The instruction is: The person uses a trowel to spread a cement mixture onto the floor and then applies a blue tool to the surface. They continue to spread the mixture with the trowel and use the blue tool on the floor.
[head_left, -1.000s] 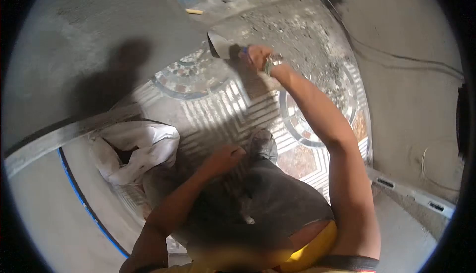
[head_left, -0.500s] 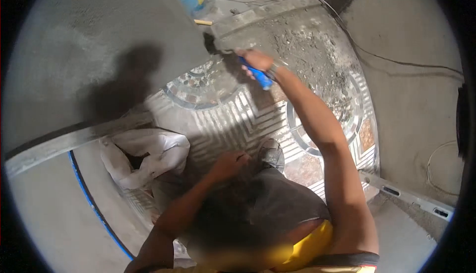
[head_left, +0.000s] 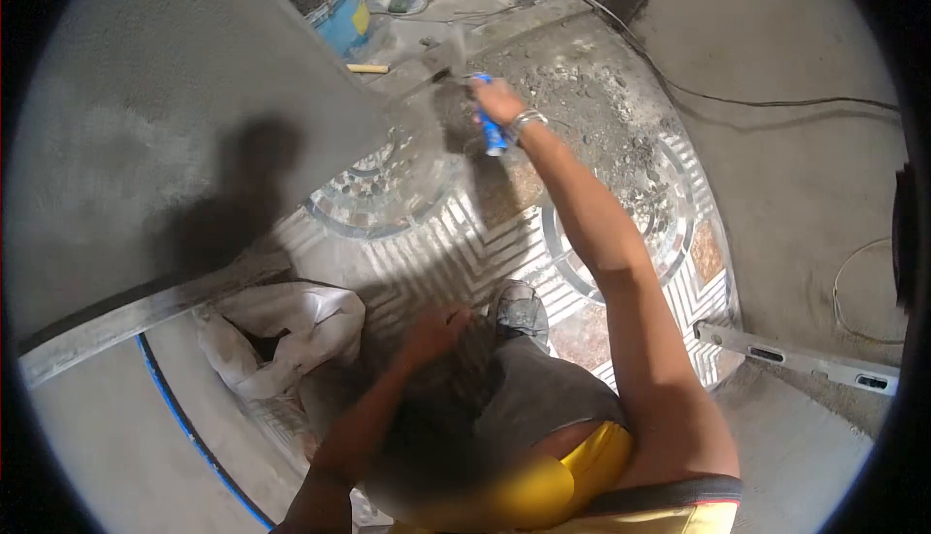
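Note:
My right hand (head_left: 499,102) is wrapped round the blue handle of a trowel (head_left: 494,134). The trowel's blade is smeared by motion over the dusty floor, near the lower edge of the grey plastered surface (head_left: 194,78). A bracelet is on that wrist. My left hand (head_left: 438,328) is low, in shadow near my knee, its fingers curled; what it holds, if anything, is hidden. Beside it stands an open white sack (head_left: 325,325). Wet grey mortar (head_left: 592,97) lies scattered over the patterned tiles to the right of the trowel.
A blue bucket (head_left: 341,20) of grey mix stands at the top, near a short wooden stick (head_left: 368,68) and a person's shoe (head_left: 405,3). A cable (head_left: 756,102) crosses the right side. A metal level (head_left: 795,355) lies lower right, and a blue hose (head_left: 184,427) lower left.
My right hand has moved up slightly, and the trowel's blade has swung from the left to above the hand. The view has shifted, showing more of the bucket. My left hand stays low.

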A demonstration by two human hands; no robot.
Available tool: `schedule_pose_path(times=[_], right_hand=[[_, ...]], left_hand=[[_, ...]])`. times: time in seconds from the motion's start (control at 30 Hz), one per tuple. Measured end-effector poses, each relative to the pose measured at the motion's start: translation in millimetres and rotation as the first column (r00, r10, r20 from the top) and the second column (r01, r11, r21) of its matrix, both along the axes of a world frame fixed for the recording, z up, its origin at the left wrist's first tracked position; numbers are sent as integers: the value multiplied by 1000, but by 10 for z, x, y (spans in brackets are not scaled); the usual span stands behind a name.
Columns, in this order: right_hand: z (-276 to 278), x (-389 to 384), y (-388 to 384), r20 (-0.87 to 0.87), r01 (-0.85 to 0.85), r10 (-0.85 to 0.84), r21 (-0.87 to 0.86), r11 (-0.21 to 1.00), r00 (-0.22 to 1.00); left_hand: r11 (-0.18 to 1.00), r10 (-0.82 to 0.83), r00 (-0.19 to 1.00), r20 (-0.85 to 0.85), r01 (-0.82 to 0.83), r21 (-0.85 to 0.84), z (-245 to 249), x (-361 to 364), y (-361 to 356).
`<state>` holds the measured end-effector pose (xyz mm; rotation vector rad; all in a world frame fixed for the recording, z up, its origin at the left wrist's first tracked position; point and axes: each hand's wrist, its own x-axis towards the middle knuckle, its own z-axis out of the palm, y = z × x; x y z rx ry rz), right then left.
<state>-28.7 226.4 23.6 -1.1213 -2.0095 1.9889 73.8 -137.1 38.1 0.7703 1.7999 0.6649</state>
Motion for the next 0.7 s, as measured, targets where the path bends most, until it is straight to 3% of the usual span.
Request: schedule_pose_path(times=[0.07, 0.13, 0.23, 0.27, 0.37, 0.4, 0.47, 0.5, 0.53, 0.6, 0.67, 0.7], right_hand=[[-7, -87, -30, 4, -53, 52, 46, 998, 999], [46, -159, 44, 85, -128, 121, 79, 989, 989], [-90, -186, 43, -54, 153, -158, -78, 985, 986], [-20, -189, 45, 56, -9, 0, 167, 986, 998], [85, -270, 14, 210, -97, -2, 458, 884, 978], [119, -270, 34, 215, -127, 81, 210, 970, 973], [34, -126, 69, 105, 67, -75, 75, 995, 992], [16, -110, 96, 49, 152, -152, 5, 988, 987], [-27, -127, 169, 125, 214, -217, 39, 976, 968], [-26, -190, 195, 85, -62, 34, 352, 934, 996], [61, -216, 71, 59, -50, 29, 398, 916, 998], [146, -278, 35, 85, -52, 25, 335, 941, 996]], left_hand=[[997, -64, 996, -68, 67, 29, -91, 35, -47], [1000, 23, 999, 32, -23, -9, -109, 84, -82], [998, 56, 998, 23, -56, -3, -159, 30, -133], [999, 49, 999, -7, -49, 12, -131, -4, -110], [998, -26, 982, -188, 37, 56, 1, 25, -53], [1000, 18, 996, -86, -19, -7, -28, 59, -29], [981, 119, 987, 107, -100, -167, -91, 105, -82], [987, 85, 994, 69, -75, -143, -135, 102, -125], [992, 57, 998, 25, -54, -112, -189, 80, -152], [998, 29, 999, -36, -31, -58, -98, -2, -69], [999, 25, 999, -41, -26, -24, 208, 31, 70], [998, 65, 997, 43, -65, -14, 121, 63, 69]])
